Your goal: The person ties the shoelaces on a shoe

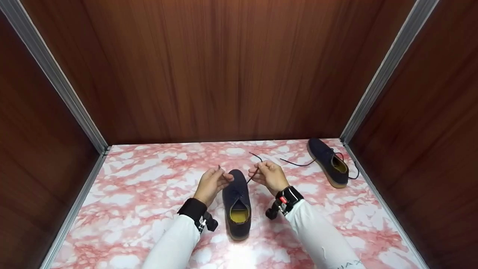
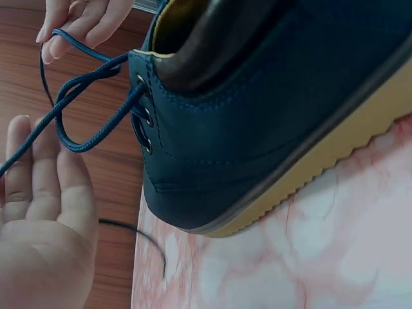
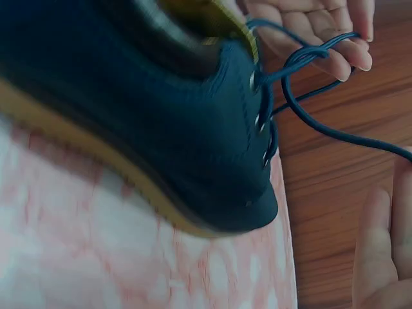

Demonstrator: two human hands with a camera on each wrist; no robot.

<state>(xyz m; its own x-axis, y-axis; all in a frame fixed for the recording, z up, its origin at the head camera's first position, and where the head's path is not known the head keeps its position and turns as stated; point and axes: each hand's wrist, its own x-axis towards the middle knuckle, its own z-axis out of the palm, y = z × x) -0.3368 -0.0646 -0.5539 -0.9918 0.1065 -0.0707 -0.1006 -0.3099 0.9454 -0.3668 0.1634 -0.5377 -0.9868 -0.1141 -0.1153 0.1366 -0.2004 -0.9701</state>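
Observation:
A navy lace-up shoe (image 1: 238,228) with a yellow lining stands on the marbled surface, toe pointing away from me. Over its front, my left hand (image 1: 210,183) pinches one end of the blue shoelace (image 2: 80,148). The other end is pinched by my right hand (image 1: 272,175), with a short tail sticking up past the fingers. In the right wrist view the two lace strands (image 3: 335,133) cross and loop round each other just above the eyelets. The loop hangs loose, not drawn down against the shoe. Both hands are held to either side of the shoe's front.
A matching navy shoe (image 1: 325,157) stands at the back right, its loose lace (image 1: 298,163) trailing on the pink-and-white marbled surface (image 1: 149,209). Brown wood-grain panels (image 1: 224,74) rise at the back and both sides, joined by grey metal corner posts (image 1: 388,67).

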